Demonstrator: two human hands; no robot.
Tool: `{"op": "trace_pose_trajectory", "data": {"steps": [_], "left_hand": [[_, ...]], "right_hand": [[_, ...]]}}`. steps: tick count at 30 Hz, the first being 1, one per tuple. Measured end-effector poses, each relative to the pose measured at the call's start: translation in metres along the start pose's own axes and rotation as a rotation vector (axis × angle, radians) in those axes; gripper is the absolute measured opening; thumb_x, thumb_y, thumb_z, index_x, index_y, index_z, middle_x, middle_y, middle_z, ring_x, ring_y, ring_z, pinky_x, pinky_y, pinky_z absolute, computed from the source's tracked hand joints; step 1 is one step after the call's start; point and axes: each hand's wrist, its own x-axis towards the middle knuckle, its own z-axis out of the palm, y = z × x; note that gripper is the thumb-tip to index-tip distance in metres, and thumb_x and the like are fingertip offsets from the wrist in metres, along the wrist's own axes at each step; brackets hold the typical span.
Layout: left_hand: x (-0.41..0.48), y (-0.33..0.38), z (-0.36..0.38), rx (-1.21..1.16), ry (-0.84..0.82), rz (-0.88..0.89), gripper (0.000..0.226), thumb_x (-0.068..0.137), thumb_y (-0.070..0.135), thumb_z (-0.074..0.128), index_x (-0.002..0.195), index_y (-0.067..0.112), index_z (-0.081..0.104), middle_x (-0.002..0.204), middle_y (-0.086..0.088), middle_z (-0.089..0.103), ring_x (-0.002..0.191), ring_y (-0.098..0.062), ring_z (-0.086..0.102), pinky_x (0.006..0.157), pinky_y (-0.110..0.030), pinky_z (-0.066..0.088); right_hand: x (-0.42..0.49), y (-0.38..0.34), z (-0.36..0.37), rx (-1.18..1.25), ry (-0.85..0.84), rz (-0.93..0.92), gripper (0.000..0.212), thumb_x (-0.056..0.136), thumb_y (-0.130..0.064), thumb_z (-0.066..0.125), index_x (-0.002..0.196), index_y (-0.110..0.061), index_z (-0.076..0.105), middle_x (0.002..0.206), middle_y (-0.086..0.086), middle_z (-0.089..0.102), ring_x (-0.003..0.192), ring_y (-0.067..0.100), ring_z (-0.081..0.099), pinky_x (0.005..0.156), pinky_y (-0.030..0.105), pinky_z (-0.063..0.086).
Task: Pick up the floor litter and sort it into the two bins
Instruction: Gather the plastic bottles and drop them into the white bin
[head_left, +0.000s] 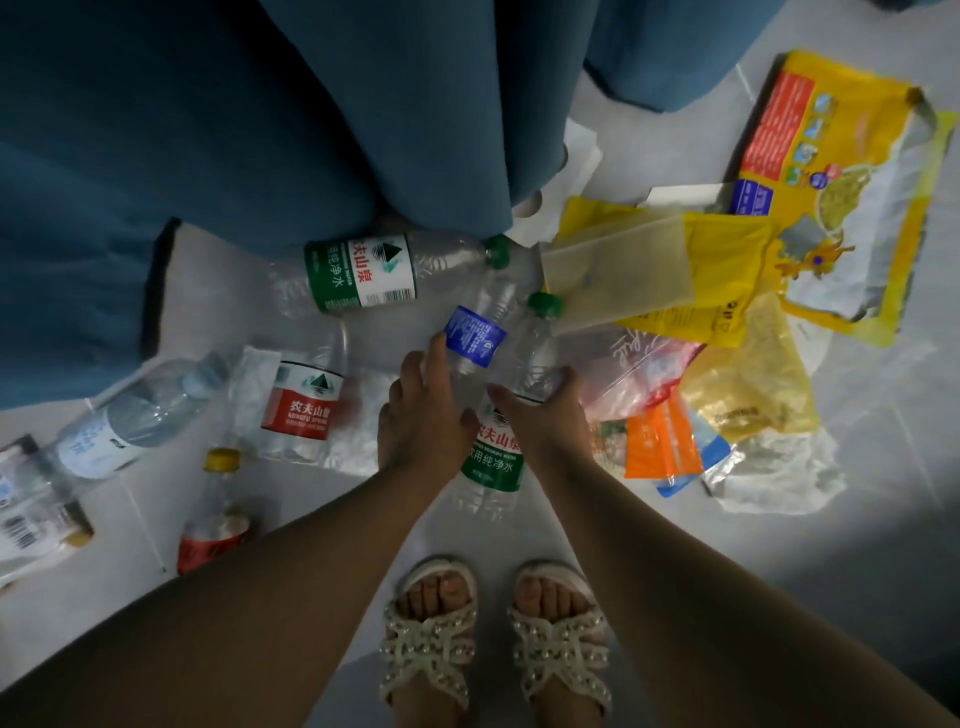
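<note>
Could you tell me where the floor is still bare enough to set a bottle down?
Bare tile lies right of the beaded sandals, below the crumpled clear plastic bag. A smaller patch lies between the red-labelled yellow-capped bottle and the left hand. It is crowded around both hands, and among the yellow packaging beyond the right hand.

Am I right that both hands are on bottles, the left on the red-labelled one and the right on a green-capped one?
Not quite. In the head view the left hand is on the blue-labelled bottle, not the red-labelled bottle, which lies untouched beside it. The right hand is indeed on the green-capped bottle.
</note>
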Motion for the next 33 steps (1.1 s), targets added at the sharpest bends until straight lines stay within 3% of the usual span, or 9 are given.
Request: {"op": "trace_pose_trajectory", "data": {"steps": [7, 10, 14, 18, 24, 30, 33], "left_hand": [[0.013, -0.008, 0.003, -0.127, -0.050, 0.002, 0.082, 0.089, 0.015, 0.057, 0.149, 0.025, 0.002, 0.130, -0.017, 0.050, 0.107, -0.032, 0.057, 0.088, -0.050, 0.050], [0.009, -0.007, -0.005, -0.165, -0.077, -0.014, 0.082, 0.089, 0.013, 0.058, 0.149, 0.024, 0.003, 0.129, -0.018, 0.052, 0.106, -0.031, 0.059, 0.087, -0.049, 0.051], [-0.013, 0.003, -0.029, -0.186, -0.108, -0.042, 0.076, 0.093, 0.013, 0.054, 0.150, 0.018, 0.004, 0.127, -0.019, 0.055, 0.106, -0.031, 0.059, 0.088, -0.044, 0.050], [-0.047, 0.019, -0.066, -0.176, -0.135, -0.044, 0.061, 0.098, 0.018, 0.045, 0.149, 0.016, 0.011, 0.114, -0.019, 0.060, 0.093, -0.028, 0.058, 0.075, -0.036, 0.046], [-0.107, 0.051, -0.131, -0.302, -0.097, -0.090, 0.054, 0.098, 0.024, 0.045, 0.146, 0.017, 0.021, 0.118, -0.020, 0.059, 0.098, -0.034, 0.059, 0.071, -0.033, 0.043], [-0.171, 0.093, -0.212, -0.374, -0.031, -0.033, 0.049, 0.098, 0.027, 0.045, 0.143, 0.018, 0.028, 0.115, -0.017, 0.060, 0.096, -0.032, 0.059, 0.075, -0.033, 0.045], [-0.197, 0.113, -0.252, -0.408, 0.012, -0.014, 0.047, 0.096, 0.029, 0.048, 0.139, 0.020, 0.033, 0.118, -0.018, 0.061, 0.100, -0.036, 0.060, 0.085, -0.039, 0.050]], "right_hand": [[0.008, 0.000, 0.003, 0.059, -0.007, 0.002, 0.070, 0.073, -0.027, 0.077, 0.129, -0.020, 0.036, 0.121, 0.007, 0.055, 0.103, 0.029, 0.062, 0.085, 0.043, 0.055], [0.001, -0.003, -0.007, 0.050, -0.029, -0.005, 0.070, 0.074, -0.025, 0.076, 0.131, -0.018, 0.036, 0.117, 0.006, 0.056, 0.101, 0.028, 0.063, 0.081, 0.039, 0.055], [-0.027, -0.011, -0.020, 0.017, -0.036, -0.007, 0.075, 0.074, -0.028, 0.076, 0.135, -0.018, 0.032, 0.126, 0.011, 0.056, 0.104, 0.031, 0.063, 0.085, 0.044, 0.055], [-0.068, -0.029, -0.040, -0.021, -0.020, -0.056, 0.080, 0.074, -0.031, 0.076, 0.138, -0.022, 0.029, 0.130, 0.009, 0.053, 0.112, 0.030, 0.058, 0.088, 0.042, 0.053], [-0.138, -0.070, -0.080, 0.005, -0.023, -0.138, 0.084, 0.071, -0.028, 0.079, 0.139, -0.022, 0.030, 0.132, 0.009, 0.052, 0.115, 0.030, 0.057, 0.090, 0.048, 0.053], [-0.217, -0.115, -0.133, 0.047, 0.007, -0.227, 0.083, 0.069, -0.024, 0.081, 0.137, -0.021, 0.032, 0.130, 0.007, 0.053, 0.115, 0.029, 0.056, 0.090, 0.043, 0.053], [-0.256, -0.140, -0.161, 0.079, 0.027, -0.287, 0.087, 0.067, -0.026, 0.081, 0.138, -0.022, 0.031, 0.128, 0.007, 0.052, 0.116, 0.029, 0.055, 0.094, 0.048, 0.050]]}}
